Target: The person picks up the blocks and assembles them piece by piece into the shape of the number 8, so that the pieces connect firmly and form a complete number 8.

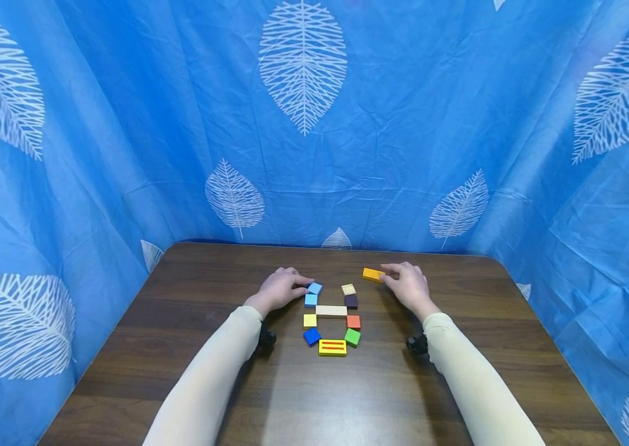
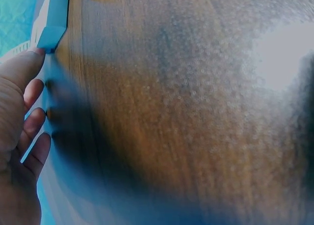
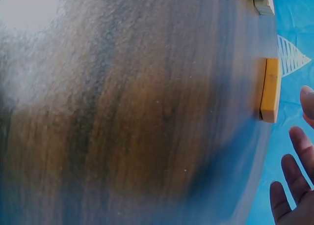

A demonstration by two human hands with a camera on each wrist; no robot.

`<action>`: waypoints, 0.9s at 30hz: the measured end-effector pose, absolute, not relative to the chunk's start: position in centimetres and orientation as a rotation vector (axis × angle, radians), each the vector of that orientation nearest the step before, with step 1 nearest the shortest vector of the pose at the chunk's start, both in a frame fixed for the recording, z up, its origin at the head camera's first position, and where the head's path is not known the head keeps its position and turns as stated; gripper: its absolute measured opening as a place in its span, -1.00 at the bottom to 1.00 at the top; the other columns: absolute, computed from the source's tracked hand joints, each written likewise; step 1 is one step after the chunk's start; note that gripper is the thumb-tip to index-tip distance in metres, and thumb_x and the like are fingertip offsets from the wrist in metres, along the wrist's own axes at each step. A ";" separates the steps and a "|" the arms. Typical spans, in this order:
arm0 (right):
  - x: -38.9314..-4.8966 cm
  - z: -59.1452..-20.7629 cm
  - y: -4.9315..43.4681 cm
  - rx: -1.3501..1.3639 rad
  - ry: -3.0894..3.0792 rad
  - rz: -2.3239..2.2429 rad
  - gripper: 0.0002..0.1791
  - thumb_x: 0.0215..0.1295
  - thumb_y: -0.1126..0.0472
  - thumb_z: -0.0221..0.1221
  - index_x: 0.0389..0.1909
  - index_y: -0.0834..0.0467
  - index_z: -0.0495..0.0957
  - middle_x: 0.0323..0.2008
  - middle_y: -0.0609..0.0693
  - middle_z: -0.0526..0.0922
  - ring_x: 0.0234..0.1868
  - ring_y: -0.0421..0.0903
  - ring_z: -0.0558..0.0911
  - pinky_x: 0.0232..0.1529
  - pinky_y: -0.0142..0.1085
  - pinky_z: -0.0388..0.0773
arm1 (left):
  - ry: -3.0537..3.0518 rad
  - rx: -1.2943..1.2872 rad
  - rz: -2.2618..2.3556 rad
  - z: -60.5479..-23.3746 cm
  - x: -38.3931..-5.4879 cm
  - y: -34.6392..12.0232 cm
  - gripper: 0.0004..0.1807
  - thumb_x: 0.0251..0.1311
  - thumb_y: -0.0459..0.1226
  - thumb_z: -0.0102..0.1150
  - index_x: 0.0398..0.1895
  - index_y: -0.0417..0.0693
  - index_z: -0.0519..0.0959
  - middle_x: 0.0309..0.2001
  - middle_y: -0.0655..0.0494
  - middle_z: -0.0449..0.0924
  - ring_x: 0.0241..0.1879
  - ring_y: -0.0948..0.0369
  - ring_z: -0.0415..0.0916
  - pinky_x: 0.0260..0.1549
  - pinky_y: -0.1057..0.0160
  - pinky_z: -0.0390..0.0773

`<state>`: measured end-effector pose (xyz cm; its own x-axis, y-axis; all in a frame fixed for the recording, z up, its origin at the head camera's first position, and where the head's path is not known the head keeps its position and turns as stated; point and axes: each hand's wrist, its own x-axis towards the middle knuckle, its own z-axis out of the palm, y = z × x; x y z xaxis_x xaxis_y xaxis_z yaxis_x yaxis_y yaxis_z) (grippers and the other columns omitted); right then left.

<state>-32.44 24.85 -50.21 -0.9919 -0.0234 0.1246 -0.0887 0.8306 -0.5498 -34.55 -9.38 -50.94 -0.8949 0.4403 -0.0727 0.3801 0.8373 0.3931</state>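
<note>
At the top left of a ring of small blocks, my left hand [image 1: 281, 289] pinches a tilted light blue block [image 1: 315, 288] between thumb and index finger. The left wrist view has the thumb touching one end of that block; the index fingertip is hidden there. A second light blue block [image 1: 311, 300] lies just in front of it. My right hand [image 1: 408, 286] hovers by the right end of an orange oblong block [image 1: 372, 274]. In the right wrist view its relaxed fingers stand apart from the block, holding nothing.
A pale bar [image 1: 331, 311] crosses the ring. Around it lie a yellow block [image 1: 309, 321], blue block [image 1: 311, 336], red-striped yellow block [image 1: 332, 347], green block [image 1: 352, 337], red-orange block [image 1: 353, 322], dark block [image 1: 351, 301] and striped cream block [image 1: 348, 289]. A blue curtain [image 1: 181, 111] hangs behind the table.
</note>
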 end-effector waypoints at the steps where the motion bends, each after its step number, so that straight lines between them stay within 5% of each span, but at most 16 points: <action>1: -32.5 -50.3 24.9 0.084 -2.901 0.878 -0.57 0.44 0.06 0.27 0.26 0.10 0.62 0.09 0.15 0.64 0.15 0.19 0.42 0.16 0.16 0.28 | 2.857 0.642 0.564 -50.9 -34.5 -9.4 -0.58 0.43 0.00 0.21 0.33 0.37 0.58 0.05 0.16 0.58 0.07 0.14 0.42 0.06 0.11 0.47; 27: -33.0 -51.2 25.1 -0.056 -2.996 0.900 -0.50 0.45 0.04 0.25 0.32 0.14 0.56 0.25 0.26 0.51 0.23 0.29 0.37 0.22 0.24 0.23 | 2.863 0.679 0.559 -50.8 -34.3 -9.4 -0.59 0.46 -0.03 0.19 0.33 0.33 0.59 0.04 0.17 0.57 0.06 0.13 0.42 0.08 0.08 0.45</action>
<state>-33.03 25.05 -51.18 -0.9993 0.0382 0.0017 0.0309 0.8339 -0.5511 -34.31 -9.37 -50.77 -0.8872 0.4581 -0.0556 0.4036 0.8287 0.3879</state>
